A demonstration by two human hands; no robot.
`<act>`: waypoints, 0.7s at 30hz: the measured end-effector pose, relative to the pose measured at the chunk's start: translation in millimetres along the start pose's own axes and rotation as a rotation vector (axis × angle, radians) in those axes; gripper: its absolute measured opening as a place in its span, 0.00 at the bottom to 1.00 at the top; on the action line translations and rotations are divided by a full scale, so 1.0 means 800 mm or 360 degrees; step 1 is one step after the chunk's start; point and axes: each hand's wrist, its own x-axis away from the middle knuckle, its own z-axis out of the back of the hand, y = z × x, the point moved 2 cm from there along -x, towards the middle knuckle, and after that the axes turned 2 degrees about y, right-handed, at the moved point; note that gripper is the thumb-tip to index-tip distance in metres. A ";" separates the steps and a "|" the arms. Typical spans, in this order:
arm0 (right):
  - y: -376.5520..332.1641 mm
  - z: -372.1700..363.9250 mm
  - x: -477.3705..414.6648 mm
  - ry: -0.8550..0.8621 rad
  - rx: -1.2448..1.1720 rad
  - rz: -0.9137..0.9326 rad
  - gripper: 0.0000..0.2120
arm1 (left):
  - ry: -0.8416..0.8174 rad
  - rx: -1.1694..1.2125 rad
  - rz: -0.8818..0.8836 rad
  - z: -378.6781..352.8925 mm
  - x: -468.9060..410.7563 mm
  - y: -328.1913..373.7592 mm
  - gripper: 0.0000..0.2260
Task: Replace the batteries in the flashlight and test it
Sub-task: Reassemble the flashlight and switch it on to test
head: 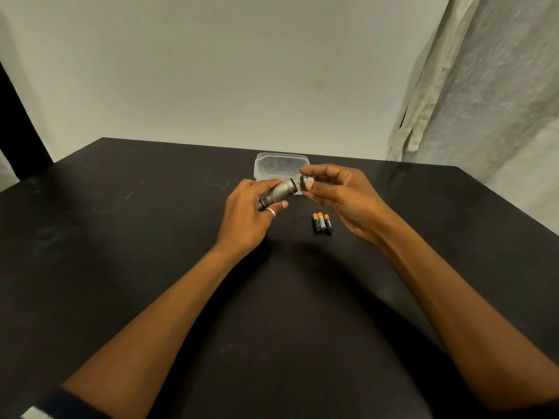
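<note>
My left hand grips a grey knurled flashlight body, held above the black table with its open end pointing right. My right hand pinches the small round end cap between thumb and fingers, a short gap away from the body's open end. Three small batteries with orange tips lie side by side on the table, below and between my hands. Whether anything is inside the flashlight body is hidden.
A clear plastic container stands on the table just behind my hands. The table's far edge meets a pale wall. A light curtain hangs at the right, past the table's right edge.
</note>
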 end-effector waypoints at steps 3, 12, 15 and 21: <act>-0.003 -0.001 0.003 -0.0004 0.0278 0.0084 0.15 | 0.0006 -0.0004 0.0004 0.000 0.000 -0.001 0.19; -0.008 -0.002 0.007 -0.0018 0.0460 0.0203 0.17 | -0.0007 -0.0044 -0.0014 0.001 0.001 0.000 0.19; -0.007 -0.002 0.007 -0.0025 0.0508 0.0225 0.17 | -0.0023 -0.0066 -0.0023 0.000 0.001 0.000 0.19; -0.005 0.000 0.005 -0.0038 0.0536 0.0236 0.17 | -0.0025 -0.0089 -0.0042 0.001 0.000 0.000 0.20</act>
